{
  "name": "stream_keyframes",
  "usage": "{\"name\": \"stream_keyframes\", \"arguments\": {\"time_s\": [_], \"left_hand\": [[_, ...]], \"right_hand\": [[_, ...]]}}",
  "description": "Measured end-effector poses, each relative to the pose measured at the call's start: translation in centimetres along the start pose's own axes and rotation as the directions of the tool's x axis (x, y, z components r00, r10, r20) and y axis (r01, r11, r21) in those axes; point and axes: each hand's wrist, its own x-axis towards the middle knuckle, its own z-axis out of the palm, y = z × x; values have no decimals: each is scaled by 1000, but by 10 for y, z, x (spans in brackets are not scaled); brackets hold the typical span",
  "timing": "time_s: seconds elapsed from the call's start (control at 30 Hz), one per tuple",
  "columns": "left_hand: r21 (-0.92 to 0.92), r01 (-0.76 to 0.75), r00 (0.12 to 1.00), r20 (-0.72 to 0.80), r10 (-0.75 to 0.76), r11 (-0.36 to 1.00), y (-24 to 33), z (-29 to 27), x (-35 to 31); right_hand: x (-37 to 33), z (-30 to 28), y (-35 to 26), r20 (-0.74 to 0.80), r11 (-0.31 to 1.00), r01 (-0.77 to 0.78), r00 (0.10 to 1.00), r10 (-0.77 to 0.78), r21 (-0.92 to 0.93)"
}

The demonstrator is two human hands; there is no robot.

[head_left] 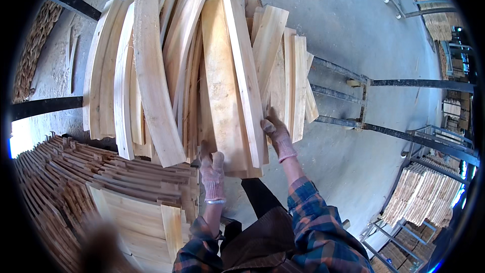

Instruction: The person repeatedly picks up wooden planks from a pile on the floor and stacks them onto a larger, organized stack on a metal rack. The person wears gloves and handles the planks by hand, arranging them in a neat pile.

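Note:
Both my hands wear pale pinkish knit gloves. At the near left edge of a wide, light wooden board (222, 86), my left hand (212, 169) is closed on the edge, its fingers partly hidden. A narrower wooden plank (245, 78) lies on the right side of that board, slightly slanted. My right hand (277, 132) grips this plank's right edge near its lower end, with the thumb against it; some fingers are hidden. Other loose boards (154, 71) lie to the left, and more boards (270, 30) lean at the right, several overlapping at odd angles.
Black metal rails (404, 84) run out under the boards to the right. A stack of brownish slats (126, 177) and pale panels (136, 217) stands at lower left. Wood stacks on racks (419, 192) line the right side. Grey concrete floor (343, 25) lies beyond.

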Motion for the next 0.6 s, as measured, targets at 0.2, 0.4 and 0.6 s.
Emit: {"name": "stream_keyframes", "arguments": {"time_s": [0.2,0.4,0.6], "left_hand": [[-3,117,989,-89,-117,993,47,27,11],[77,-221,965,-126,229,972,-1,71,-5],[391,-277,941,294,166,878,-63,31,50]], "right_hand": [[3,2,-7,-63,987,-18,998,28,158],[-11,12,-34,-44,990,67,997,-62,126],[6,-12,-28,5,988,157,988,-157,9]]}}
